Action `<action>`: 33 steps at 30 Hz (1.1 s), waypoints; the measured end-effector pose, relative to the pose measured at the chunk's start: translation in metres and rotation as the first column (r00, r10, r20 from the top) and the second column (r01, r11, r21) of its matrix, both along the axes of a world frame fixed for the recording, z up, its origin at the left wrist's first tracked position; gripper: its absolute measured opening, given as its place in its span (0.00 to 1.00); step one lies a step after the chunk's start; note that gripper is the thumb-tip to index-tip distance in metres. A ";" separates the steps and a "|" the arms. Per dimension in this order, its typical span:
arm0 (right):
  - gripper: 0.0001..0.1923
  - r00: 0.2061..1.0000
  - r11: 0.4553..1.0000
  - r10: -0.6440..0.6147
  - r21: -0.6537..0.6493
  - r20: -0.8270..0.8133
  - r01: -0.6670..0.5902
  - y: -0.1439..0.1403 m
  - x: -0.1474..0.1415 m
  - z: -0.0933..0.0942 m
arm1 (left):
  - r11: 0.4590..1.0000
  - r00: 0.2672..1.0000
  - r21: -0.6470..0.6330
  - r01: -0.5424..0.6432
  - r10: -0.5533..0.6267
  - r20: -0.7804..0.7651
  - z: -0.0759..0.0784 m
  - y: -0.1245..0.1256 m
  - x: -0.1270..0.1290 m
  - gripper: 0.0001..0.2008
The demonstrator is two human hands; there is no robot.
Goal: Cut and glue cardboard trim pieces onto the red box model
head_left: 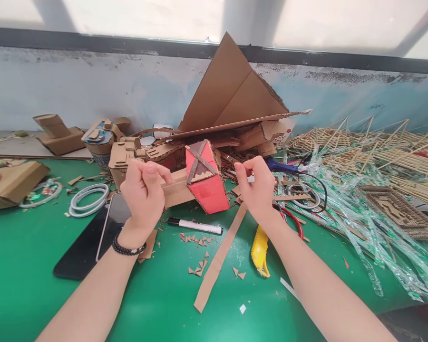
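My left hand [143, 192], a beaded bracelet on its wrist, is raised with its fingers curled in. Facing it, my right hand [257, 185] has thumb and forefinger pinched together. If either holds anything, it is too small or hidden to make out. Between and just beyond them stands a red cardboard piece [214, 194] with a dark crossed-strip panel on top. A long cardboard strip [219, 259] lies below, beside a white marker [196, 226] with a black cap. Small cardboard triangles [197, 240] are scattered nearby. Under my right wrist rests a yellow utility knife [259, 249].
To the left lie a phone [116, 221], a dark tablet-like slab [80, 244] and a coil of pale tubing [88, 199]. Large cardboard sheets [235, 90] lean at the back. Wooden sticks [395, 156], plastic wrapping [345, 204] and a blue-handled tool [281, 166] crowd the right.
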State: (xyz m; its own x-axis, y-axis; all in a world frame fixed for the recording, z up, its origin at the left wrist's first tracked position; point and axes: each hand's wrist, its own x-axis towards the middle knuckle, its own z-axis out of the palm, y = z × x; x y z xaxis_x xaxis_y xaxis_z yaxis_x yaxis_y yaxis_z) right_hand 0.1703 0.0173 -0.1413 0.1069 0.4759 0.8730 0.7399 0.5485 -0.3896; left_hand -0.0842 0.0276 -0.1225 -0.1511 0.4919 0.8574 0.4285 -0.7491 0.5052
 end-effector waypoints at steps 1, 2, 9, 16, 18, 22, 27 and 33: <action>0.16 1.000 1.000 0.001 0.006 -0.008 -0.001 0.000 -0.001 0.000 | 0.999 0.999 0.026 0.030 -0.031 0.035 0.002 0.000 0.002 0.16; 0.15 1.000 1.000 0.004 0.012 -0.018 -0.004 -0.001 -0.001 0.001 | 0.996 0.995 0.050 0.070 -0.073 0.071 0.003 0.000 0.005 0.13; 0.09 0.996 0.997 0.064 0.038 -0.057 -0.062 -0.001 -0.004 0.001 | 0.982 0.981 0.077 0.174 -0.180 0.073 0.006 0.002 0.006 0.12; 0.12 0.995 0.995 0.087 0.035 0.039 -0.089 -0.003 -0.004 0.003 | 0.996 0.999 -0.070 -0.051 0.049 -0.020 -0.002 0.000 -0.005 0.23; 0.17 0.996 0.998 0.069 0.009 0.058 -0.070 -0.003 -0.003 0.003 | 0.996 1.000 -0.088 -0.009 0.009 0.002 0.001 -0.001 -0.003 0.23; 0.20 0.999 1.000 0.021 0.006 0.024 -0.021 -0.004 -0.003 0.004 | 0.994 0.990 -0.018 0.110 -0.108 0.095 0.010 -0.001 0.005 0.15; 0.09 0.998 0.996 0.039 0.087 -0.046 -0.035 -0.005 -0.007 0.007 | 0.994 0.987 -0.037 0.103 -0.098 0.125 0.006 0.001 0.002 0.16; 0.04 0.998 0.991 0.047 0.123 -0.031 -0.042 -0.006 -0.007 0.008 | 0.997 0.999 -0.067 0.049 -0.048 0.011 0.001 -0.003 -0.003 0.17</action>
State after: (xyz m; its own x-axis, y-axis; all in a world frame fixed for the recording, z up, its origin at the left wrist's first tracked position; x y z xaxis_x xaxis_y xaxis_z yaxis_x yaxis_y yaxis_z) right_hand 0.1636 0.0109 -0.1334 0.1181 0.3707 0.9212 0.7013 0.6256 -0.3417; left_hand -0.0871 0.0248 -0.1217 -0.1333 0.5549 0.8211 0.3877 -0.7333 0.5585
